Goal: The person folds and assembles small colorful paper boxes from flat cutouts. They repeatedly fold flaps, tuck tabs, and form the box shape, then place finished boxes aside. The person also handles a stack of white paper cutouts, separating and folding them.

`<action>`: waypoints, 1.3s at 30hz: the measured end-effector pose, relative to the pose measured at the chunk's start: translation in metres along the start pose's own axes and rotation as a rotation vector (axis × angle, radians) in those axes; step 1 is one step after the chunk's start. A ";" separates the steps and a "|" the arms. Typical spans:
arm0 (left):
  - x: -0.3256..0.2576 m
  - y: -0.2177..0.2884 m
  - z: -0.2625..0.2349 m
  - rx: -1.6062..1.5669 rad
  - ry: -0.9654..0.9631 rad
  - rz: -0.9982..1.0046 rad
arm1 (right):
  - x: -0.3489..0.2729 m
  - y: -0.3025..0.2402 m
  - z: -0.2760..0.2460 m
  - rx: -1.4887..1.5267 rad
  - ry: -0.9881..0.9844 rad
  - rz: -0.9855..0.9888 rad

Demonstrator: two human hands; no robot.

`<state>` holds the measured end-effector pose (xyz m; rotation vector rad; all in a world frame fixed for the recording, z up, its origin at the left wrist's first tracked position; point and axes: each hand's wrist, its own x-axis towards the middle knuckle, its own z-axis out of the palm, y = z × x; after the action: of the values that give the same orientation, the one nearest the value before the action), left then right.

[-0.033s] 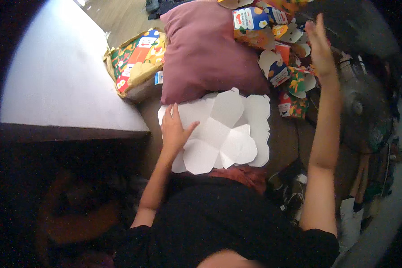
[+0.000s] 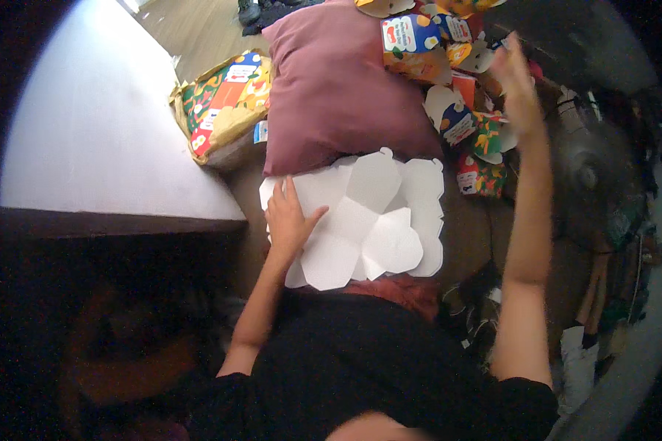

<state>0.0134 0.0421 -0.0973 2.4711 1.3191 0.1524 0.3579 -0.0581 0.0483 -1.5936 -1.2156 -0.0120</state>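
A white flat box blank [image 2: 375, 220] with rounded flaps lies unfolded in front of me, partly over the lower edge of a pink cushion [image 2: 331, 81]. My left hand [image 2: 290, 220] lies flat on its left part, fingers spread. My right hand [image 2: 518, 84] is stretched far forward and blurred, fingers loosely apart with nothing seen in them. It hovers beside a heap of colourful printed box blanks [image 2: 463, 117] at the upper right.
A white tabletop [image 2: 103, 132] fills the left, its dark edge running toward me. A yellow bag of colourful cartons [image 2: 224, 103] stands beside the cushion. A dark fan [image 2: 588, 176] and loose clutter crowd the right side.
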 end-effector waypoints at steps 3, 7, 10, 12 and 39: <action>0.003 -0.011 0.025 0.019 -0.003 -0.043 | -0.081 0.015 0.023 -0.064 -0.277 0.430; 0.006 -0.016 0.021 -0.056 0.016 -0.042 | -0.201 0.016 0.080 -0.130 -0.361 0.782; 0.004 -0.011 0.014 -0.015 0.125 0.030 | -0.233 0.007 0.089 -0.117 -0.311 0.635; 0.000 -0.007 0.013 0.014 0.253 0.107 | -0.236 0.000 0.091 -0.190 -0.302 0.627; -0.026 0.037 -0.061 -1.436 -0.868 0.385 | -0.168 -0.089 0.054 0.769 -0.003 0.380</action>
<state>0.0127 0.0167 -0.0263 1.1882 0.1210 0.0516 0.1867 -0.1426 -0.0038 -1.1028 -0.7542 0.6279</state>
